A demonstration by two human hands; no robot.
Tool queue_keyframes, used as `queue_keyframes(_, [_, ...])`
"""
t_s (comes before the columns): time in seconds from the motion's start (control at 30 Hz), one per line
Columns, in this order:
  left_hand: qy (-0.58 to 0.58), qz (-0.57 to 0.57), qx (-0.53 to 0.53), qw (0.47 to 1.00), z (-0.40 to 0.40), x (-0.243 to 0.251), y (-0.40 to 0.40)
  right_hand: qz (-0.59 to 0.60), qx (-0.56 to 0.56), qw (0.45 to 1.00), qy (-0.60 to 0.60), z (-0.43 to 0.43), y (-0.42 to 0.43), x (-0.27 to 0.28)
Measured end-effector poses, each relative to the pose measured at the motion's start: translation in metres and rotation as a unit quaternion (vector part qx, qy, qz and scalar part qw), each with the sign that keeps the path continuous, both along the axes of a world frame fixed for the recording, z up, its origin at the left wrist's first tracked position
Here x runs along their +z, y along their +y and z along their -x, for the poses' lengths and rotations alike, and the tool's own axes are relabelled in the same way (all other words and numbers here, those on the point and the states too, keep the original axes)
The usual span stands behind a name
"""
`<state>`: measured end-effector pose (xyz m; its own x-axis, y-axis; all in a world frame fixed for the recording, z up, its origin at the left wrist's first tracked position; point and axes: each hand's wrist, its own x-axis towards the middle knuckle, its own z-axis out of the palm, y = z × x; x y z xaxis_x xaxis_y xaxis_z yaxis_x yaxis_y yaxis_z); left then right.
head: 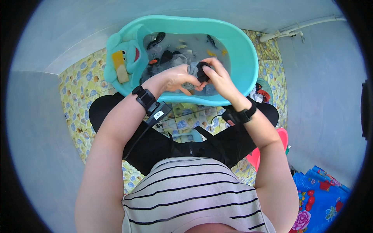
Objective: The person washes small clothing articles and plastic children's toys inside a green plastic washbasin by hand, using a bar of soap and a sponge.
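Observation:
Both hands are over the near side of a turquoise plastic tub (242, 58) that holds cloudy water. Between them is a small wet grey and black cloth piece (203, 72), possibly a sock. My left hand (177, 78) has the grey part against its thumb and palm. The fingers of my right hand (217, 72) pinch the black part. Dark and light cloth pieces lie in the water, among them a black one (167, 56) and a light grey one (179, 59). Some fingers are hidden behind the cloth.
A two-toned soap bar (120, 67) rests on the tub's cartoon-shaped left end. Beside the tub's right end stands a container with mixed clothes (260, 94). A pink plastic basin (255, 157) and blue flowered fabric (317, 201) are at the right. A white pipe (291, 30) runs near the wall.

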<state>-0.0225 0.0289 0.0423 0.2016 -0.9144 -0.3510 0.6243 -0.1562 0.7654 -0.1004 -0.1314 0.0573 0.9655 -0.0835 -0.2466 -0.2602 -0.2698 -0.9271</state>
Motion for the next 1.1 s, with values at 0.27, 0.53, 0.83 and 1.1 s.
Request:
queue_keyframes(0.27, [0.146, 0.022, -0.073, 0.986, -0.001, -0.003, 0.008, 0.456, 0.337, 0.731, -0.379, -0.018, 0.006, 0.018])
queue_keyframes(0.53, [-0.189, -0.200, 0.043, 0.960, -0.006, -0.032, -0.016, 0.580, 0.333, 0.730, -0.143, -0.051, 0.011, -0.004])
queue_keyframes(0.83, [-0.680, -0.164, 0.002, 0.715, 0.011, -0.040, -0.023, 0.318, 0.309, 0.889, 0.115, -0.036, -0.001, -0.027])
queue_keyframes(1.1, [-0.674, -0.085, 0.094, 0.728, 0.001, -0.042, -0.030, 0.233, 0.188, 0.953, 0.049, -0.033, -0.018, -0.044])
